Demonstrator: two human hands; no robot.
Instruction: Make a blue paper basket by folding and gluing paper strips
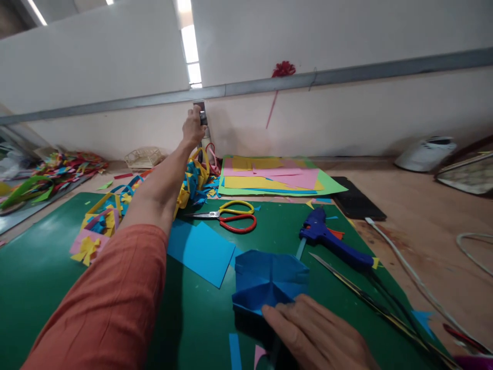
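Observation:
My left arm is stretched far forward over the table, and my left hand (193,126) is closed around a small silver and black object (203,113) near the wall. The object's exact kind is unclear. Just below it stand pink-handled scissors (212,156). Close to me, my right hand (321,334) grips the near edge of a folded blue paper box (271,280); some of its fingers are hidden. Flat blue paper (202,254) lies to the box's left. Beyond that rest scissors with yellow and red handles (236,216).
A blue glue gun (319,228) and long pointed scissors (346,282) lie right on the green mat (34,267). Coloured sheets (273,174), a black phone (358,198) and a white cable (408,267) sit behind. Small paper baskets (96,234) stand left.

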